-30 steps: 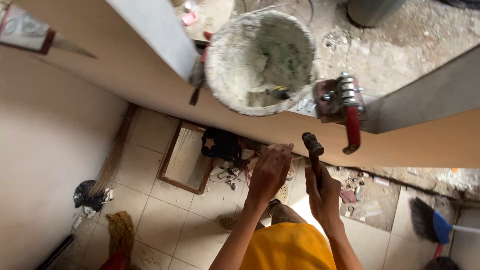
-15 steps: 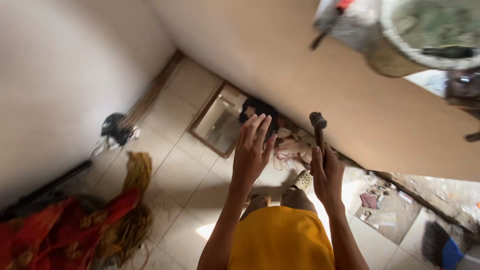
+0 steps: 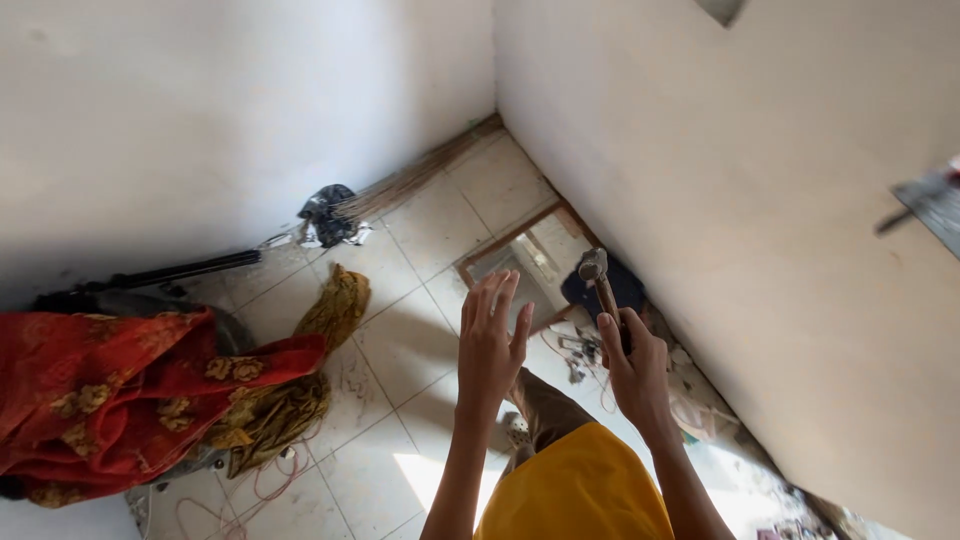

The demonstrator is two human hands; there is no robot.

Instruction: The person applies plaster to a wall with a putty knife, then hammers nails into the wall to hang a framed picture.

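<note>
Two hands showing, both raised in front of a yellow garment (image 3: 580, 490) at the near edge. Left hand (image 3: 490, 345) spreading open, fingers (image 3: 497, 300) stretched apart and pointing far, gripping nothing, hovering above the tiled floor (image 3: 400, 340). Right hand (image 3: 635, 370) clenching around the handle of one hammer (image 3: 600, 285), just right of the left hand and apart from it.

One hammer only: standing nearly upright, tilting slightly left, with a dull grey metal head at the far end and a brown wooden handle running down into the fist. Hanging in the air close to the pale wall (image 3: 760, 200) on the right; whether touching it, impossible to tell.

One framed panel (image 3: 520, 255) lying on the floor beyond the hammer, wooden-edged, leaning toward the base of the right wall. One dark bundle (image 3: 625, 285) sitting just behind the hammer's head. One broom (image 3: 420, 180) lying along the foot of the far wall (image 3: 200, 120), with one dark crumpled bag (image 3: 328, 215) at its near end. One red patterned cloth (image 3: 120, 395) heaping at the left, and one mustard-yellow cloth (image 3: 310, 370) trailing from it toward the middle. Thin cord (image 3: 270, 485) looping on the tiles near the cloths. Small debris scattering along the base of the right wall.
</note>
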